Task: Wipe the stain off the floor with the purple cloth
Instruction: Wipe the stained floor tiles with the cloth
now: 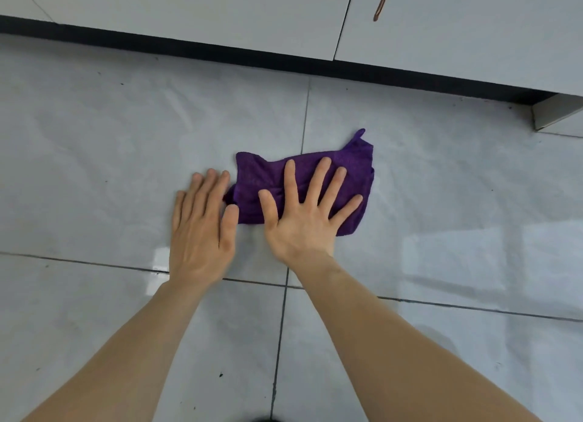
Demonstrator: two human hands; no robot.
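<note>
The cloth (344,172) is pressed flat to the grey floor (110,143) under the right hand (303,219), fingers spread, nothing clenched. The left hand (202,229) is laid flat just beside it, thumb touching its edge. White cabinets (220,11) stand beyond.

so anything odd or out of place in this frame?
Nothing much. The purple cloth lies bunched on the floor under the flat right hand; no stain shows. Small dark specks dot the tiles.

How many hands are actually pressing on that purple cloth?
1. The right hand lies flat with fingers spread on the purple cloth. The left hand rests flat on the floor beside it, its thumb at the cloth's edge.
</note>
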